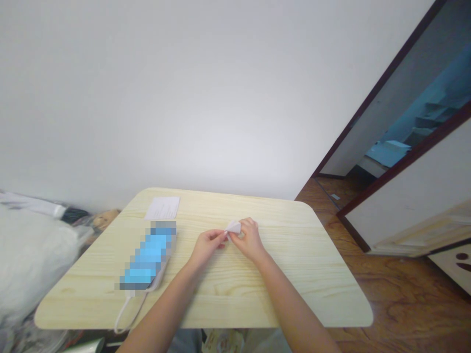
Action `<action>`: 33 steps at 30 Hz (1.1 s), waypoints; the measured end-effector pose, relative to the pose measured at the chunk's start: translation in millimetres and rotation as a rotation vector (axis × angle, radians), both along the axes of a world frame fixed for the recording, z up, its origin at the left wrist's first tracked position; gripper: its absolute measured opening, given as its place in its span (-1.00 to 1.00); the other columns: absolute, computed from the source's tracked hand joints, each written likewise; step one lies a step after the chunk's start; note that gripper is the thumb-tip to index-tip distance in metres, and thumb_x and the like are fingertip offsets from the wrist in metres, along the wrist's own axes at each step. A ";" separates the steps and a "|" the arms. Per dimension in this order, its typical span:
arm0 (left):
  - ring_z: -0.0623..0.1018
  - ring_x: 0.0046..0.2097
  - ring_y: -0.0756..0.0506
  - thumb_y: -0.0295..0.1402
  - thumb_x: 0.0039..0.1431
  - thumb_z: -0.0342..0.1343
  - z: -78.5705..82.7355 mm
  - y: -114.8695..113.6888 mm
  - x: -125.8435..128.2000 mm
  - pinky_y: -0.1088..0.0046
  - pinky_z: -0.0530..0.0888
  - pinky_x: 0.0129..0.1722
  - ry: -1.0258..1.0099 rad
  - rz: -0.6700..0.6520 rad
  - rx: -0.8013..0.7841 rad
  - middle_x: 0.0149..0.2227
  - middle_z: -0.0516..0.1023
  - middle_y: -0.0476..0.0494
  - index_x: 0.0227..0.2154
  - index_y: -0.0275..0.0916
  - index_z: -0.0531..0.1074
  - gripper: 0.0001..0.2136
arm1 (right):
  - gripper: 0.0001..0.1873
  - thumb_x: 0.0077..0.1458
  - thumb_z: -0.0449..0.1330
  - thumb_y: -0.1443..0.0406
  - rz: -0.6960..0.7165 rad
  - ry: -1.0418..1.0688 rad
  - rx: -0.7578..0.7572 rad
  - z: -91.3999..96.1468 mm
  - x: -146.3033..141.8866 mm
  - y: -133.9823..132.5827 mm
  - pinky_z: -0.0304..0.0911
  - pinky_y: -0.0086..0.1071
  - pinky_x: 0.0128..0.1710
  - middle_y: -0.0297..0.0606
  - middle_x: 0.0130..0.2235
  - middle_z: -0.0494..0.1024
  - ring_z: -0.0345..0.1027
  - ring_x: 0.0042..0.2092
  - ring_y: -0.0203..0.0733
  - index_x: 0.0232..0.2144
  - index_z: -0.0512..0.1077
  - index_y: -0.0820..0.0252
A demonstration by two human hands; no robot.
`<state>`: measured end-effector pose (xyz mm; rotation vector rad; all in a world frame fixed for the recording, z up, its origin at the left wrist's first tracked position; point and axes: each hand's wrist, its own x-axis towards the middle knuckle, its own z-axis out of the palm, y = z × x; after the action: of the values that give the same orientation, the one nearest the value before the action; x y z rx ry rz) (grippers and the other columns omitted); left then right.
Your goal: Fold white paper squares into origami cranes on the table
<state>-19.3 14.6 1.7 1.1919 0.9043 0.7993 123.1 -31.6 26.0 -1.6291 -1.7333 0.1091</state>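
Folded pale paper pinched by L hand and R hand; both grips narrow, holding it, over mid counter. Printed sheet fwd-left of grips, text too small to read. Blurred blue pkg w/ white loop just left of L hand. Counter's right edge well apart from R hand.

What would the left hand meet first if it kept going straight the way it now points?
The left hand meets the small folded white paper first, already at its fingertips. The right hand lies just beyond, though depth is hard to judge from this view.
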 end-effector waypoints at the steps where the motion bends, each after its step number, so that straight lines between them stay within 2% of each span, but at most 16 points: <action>1: 0.51 -0.38 -0.09 -0.18 -0.20 0.21 0.1 0.1 -0.1 0.47 0.44 -0.44 0.005 0.000 0.013 -0.44 0.57 -0.18 -0.44 -0.32 0.52 -0.70 | -0.94 -0.08 0.18 0.32 0.007 0.001 -0.002 -0.2 -0.1 0.1 0.02 -0.30 -0.21 -0.29 -0.46 0.42 0.18 -0.26 -0.17 -0.55 0.44 0.15; 7: 0.52 -0.33 -0.10 -0.19 -0.17 0.19 1.8 -0.5 0.4 0.46 0.44 -0.39 -0.034 -0.037 0.001 -0.37 0.57 -0.19 -0.33 -0.33 0.50 -0.65 | -0.96 -0.08 0.18 0.33 0.044 0.032 0.004 -1.6 1.3 1.7 0.05 -0.31 -0.21 -0.28 -0.42 0.42 0.20 -0.26 -0.17 -0.51 0.44 0.16; 10: 0.51 -0.35 -0.08 -0.20 -0.14 0.16 1.1 -1.3 1.3 0.48 0.43 -0.41 -0.008 -0.059 0.056 -0.37 0.56 -0.19 -0.29 -0.33 0.48 -0.65 | -0.98 -0.11 0.20 0.33 0.041 0.027 0.007 -2.1 2.7 1.6 0.05 -0.30 -0.20 -0.27 -0.39 0.43 0.20 -0.23 -0.15 -0.50 0.43 0.16; 13: 0.50 -0.36 -0.08 -0.19 -0.13 0.14 1.3 -1.6 2.0 0.48 0.42 -0.43 0.024 -0.054 0.138 -0.37 0.55 -0.17 -0.30 -0.31 0.48 -0.66 | -0.95 -0.10 0.20 0.30 0.037 0.011 0.000 -1.4 3.6 1.0 0.06 -0.29 -0.21 -0.27 -0.42 0.42 0.20 -0.25 -0.15 -0.51 0.41 0.17; 17: 0.49 -0.36 -0.08 -0.19 -0.14 0.15 4.5 -1.7 2.4 0.47 0.42 -0.41 0.018 -0.040 0.162 -0.37 0.55 -0.15 -0.35 -0.30 0.49 -0.69 | -0.90 -0.11 0.21 0.28 0.014 0.035 0.014 0.6 5.2 0.6 0.09 -0.27 -0.20 -0.26 -0.42 0.41 0.21 -0.26 -0.14 -0.47 0.38 0.17; 20: 0.49 -0.37 -0.08 -0.18 -0.14 0.14 6.2 -1.6 2.0 0.47 0.42 -0.41 0.010 -0.040 0.163 -0.39 0.55 -0.15 -0.39 -0.30 0.50 -0.70 | -0.73 -0.18 0.25 0.30 -0.010 0.186 0.073 -0.4 8.5 1.7 0.13 -0.25 -0.15 -0.22 -0.27 0.41 0.22 -0.16 -0.13 -0.33 0.36 0.17; 22: 0.49 -0.37 -0.08 -0.17 -0.13 0.13 6.0 -1.2 1.7 0.48 0.42 -0.42 0.002 -0.058 0.155 -0.39 0.55 -0.15 -0.39 -0.30 0.50 -0.70 | -0.62 -0.18 0.24 0.31 0.015 0.358 0.038 -2.6 11.4 3.0 0.18 -0.27 -0.16 -0.21 -0.21 0.42 0.27 -0.16 -0.16 -0.22 0.33 0.17; 24: 0.49 -0.37 -0.08 -0.17 -0.13 0.13 5.0 -0.7 1.5 0.49 0.41 -0.44 -0.001 -0.084 0.139 -0.39 0.56 -0.16 -0.37 -0.30 0.49 -0.69 | -0.69 -0.13 0.21 0.30 0.090 0.504 -0.087 -5.0 13.9 4.2 0.25 -0.31 -0.23 -0.24 -0.27 0.47 0.34 -0.24 -0.20 -0.24 0.35 0.19; 27: 0.49 -0.41 -0.07 -0.18 -0.15 0.15 3.8 0.5 1.1 0.51 0.39 -0.48 0.010 -0.076 0.128 -0.42 0.56 -0.15 -0.38 -0.31 0.49 -0.69 | -0.83 -0.09 0.17 0.28 0.167 0.619 -0.245 -7.7 15.1 5.1 0.29 -0.33 -0.32 -0.26 -0.37 0.52 0.39 -0.33 -0.20 -0.37 0.41 0.21; 33: 0.44 -0.53 -0.02 -0.16 -0.24 0.20 6.9 1.5 0.3 0.53 0.35 -0.56 0.030 0.017 0.106 -0.57 0.50 -0.08 -0.50 -0.32 0.48 -0.70 | -0.78 -0.13 0.20 0.28 0.227 0.754 -0.282 -11.4 12.5 5.7 0.31 -0.33 -0.33 -0.27 -0.34 0.53 0.41 -0.34 -0.21 -0.33 0.41 0.19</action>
<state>-19.0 16.1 8.6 1.2931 0.9063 0.8534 135.6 -26.0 14.6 -1.3115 -1.3236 0.9812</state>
